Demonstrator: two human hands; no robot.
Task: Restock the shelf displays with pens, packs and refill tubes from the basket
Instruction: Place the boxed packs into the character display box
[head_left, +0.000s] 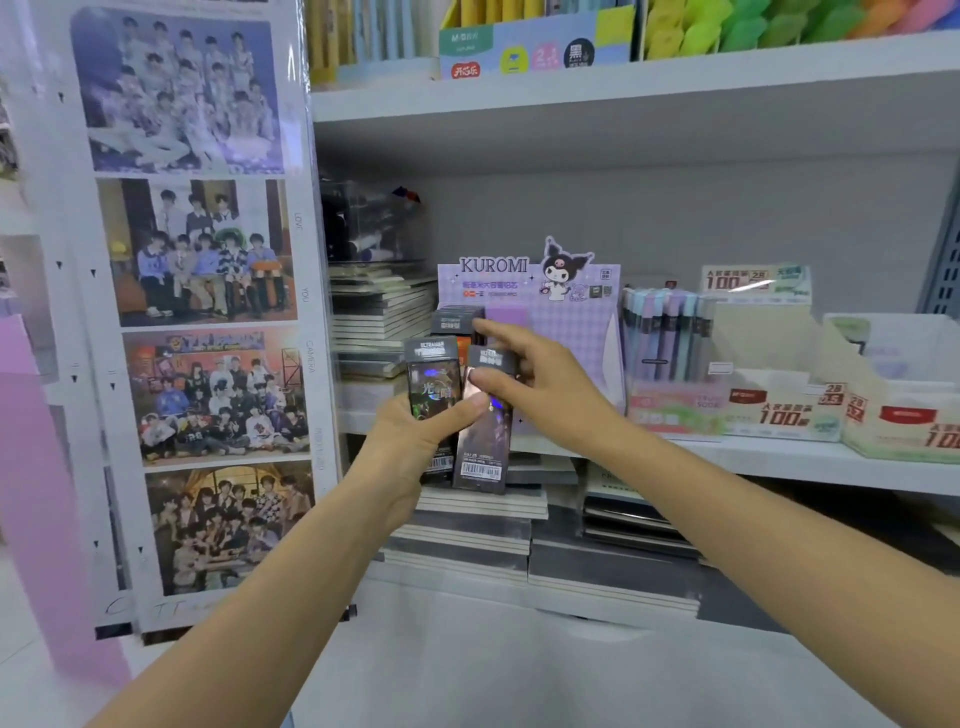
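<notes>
White middle shelf (779, 460) carries a stack of notebooks (382, 312) at its left end, with a clear plastic box (374, 223) on top; just beside it stands the purple Kuromi display box (566, 332); next on the right, a tray of upright pastel refill tubes (667, 338); then two beige 2B lead display boxes (779, 400), side by side; the upper shelf (675, 88) holds a blue-green display carton (519, 52); below, flat notebook stacks (467, 540).

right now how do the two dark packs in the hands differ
The left pack stands higher, gripped low by the left hand; the right pack hangs lower, pinched near its top by the right hand. Left pack shows holographic print, right pack glare. Both are dark with barcodes.
</notes>
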